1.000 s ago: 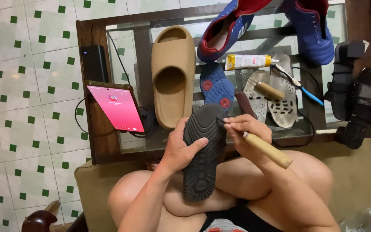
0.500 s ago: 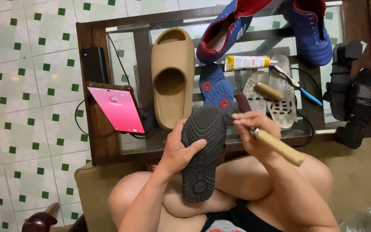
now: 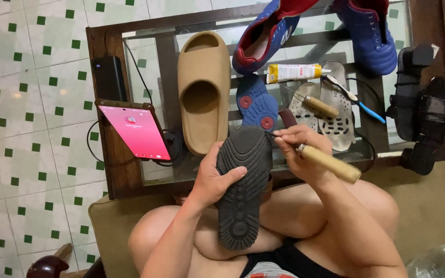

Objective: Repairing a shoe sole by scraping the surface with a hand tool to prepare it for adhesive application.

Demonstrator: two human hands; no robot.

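black sandal [image 3: 240, 190] (sole up) — tan slide [image 3: 204, 87] just beyond

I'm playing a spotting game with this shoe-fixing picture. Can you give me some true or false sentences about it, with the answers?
1. The left hand holds a black shoe with a ridged rubber sole, sole up. True.
2. The right hand grips a wooden-handled tool at the shoe's edge. True.
3. The tan foam slide sandal lies on the person's lap. False: it lies on the glass-topped wooden table.
4. The phone with the pink screen is on the floor. False: it leans on the table's left side.
5. A yellow glue tube lies on the table. True.
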